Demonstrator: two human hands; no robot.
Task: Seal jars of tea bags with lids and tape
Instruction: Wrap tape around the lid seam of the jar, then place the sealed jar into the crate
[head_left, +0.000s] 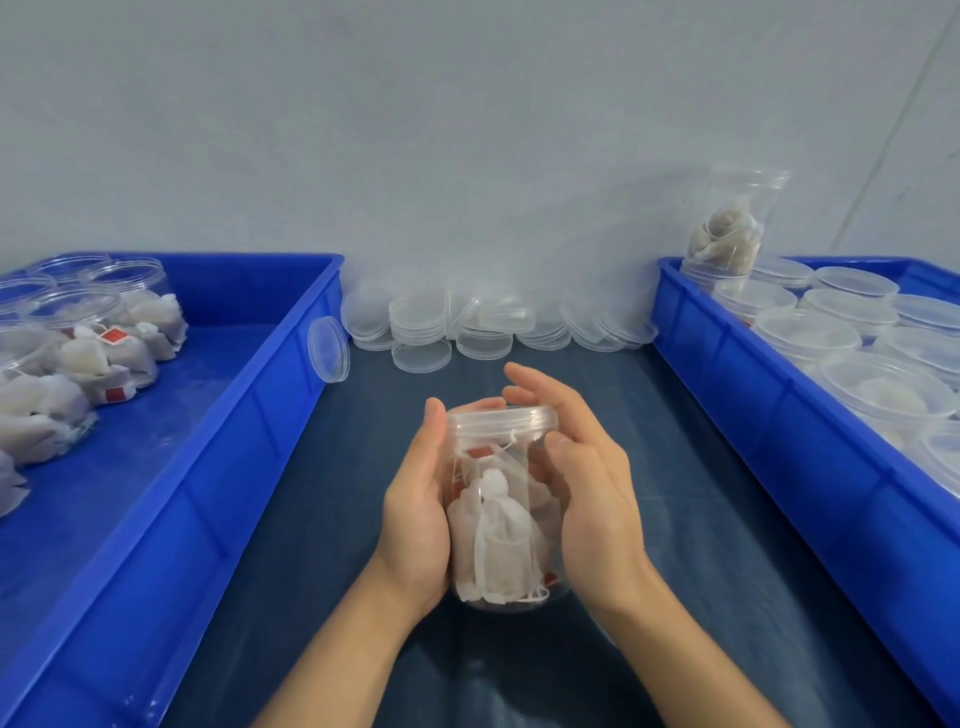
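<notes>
Between two blue plastic crates, a lidded jar in both hands.
Left hand wraps the clear plastic jar of white tea bags; right hand cups it, fingers straight.

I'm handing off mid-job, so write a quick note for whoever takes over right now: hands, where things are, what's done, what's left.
Left hand grips the clear jar of tea bags from its side; right hand cups the other side, fingers straight over the lid.
Lid is on this jar; no tape visible on it.
Spare lids lie by the wall.
Left blue bin: unlidded filled jars.
Right blue bin: lidded jars.
Left: tape this jar, then lid the rest.
</notes>
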